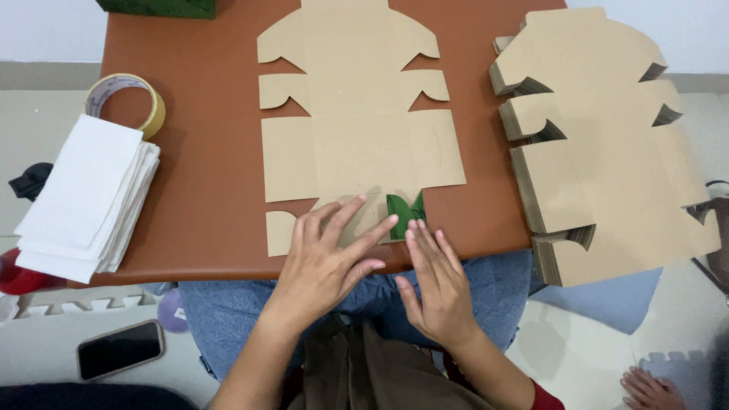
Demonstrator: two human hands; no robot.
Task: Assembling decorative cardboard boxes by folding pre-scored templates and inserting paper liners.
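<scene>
left hand [323, 254] flat, fingers spread, pressing near flap of flat die-cut brown cardboard box blank [357, 129] on reddish-brown table [205, 190] | right hand [434, 285] open, flat beside it by the folded green-faced flap [405, 212] | tip imo: press evenly along the crease

**Flat carton blank under your hands**

You have a brown die-cut cardboard blank [357, 129] lying flat, lengthwise away from you, with notched flaps down both sides. Its nearest panel sits at the front edge, and one near flap [405, 214] is folded over, showing its green face, just right of the panel's middle
</scene>
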